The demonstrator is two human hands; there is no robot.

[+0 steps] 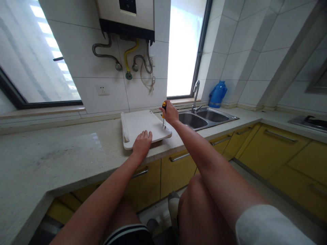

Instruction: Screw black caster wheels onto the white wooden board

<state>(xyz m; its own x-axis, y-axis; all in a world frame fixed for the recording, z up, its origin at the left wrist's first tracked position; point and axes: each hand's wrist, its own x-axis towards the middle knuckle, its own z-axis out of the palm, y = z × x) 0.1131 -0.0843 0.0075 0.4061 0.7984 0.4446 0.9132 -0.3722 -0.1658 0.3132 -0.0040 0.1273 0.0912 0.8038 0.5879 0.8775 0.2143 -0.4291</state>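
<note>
A white flat panel with rounded corners (139, 123) lies on the stone countertop, its near edge close to the counter's front. My left hand (142, 142) rests flat on the panel's near edge, fingers stretched out. My right hand (170, 113) is wrapped round the yellow and black handle of a screwdriver (163, 119). The screwdriver stands nearly upright, its shaft pointing down at the panel's right side. Small dark spots show beside its tip; whether they are screws or holes I cannot tell.
Right of the panel is a double steel sink (190, 119) with a tap (196, 92). A blue jug-like container (218, 94) stands behind it. A water heater (126, 17) with hoses hangs above. Yellow cabinets (178, 173) with bar handles run below the countertop (63, 153).
</note>
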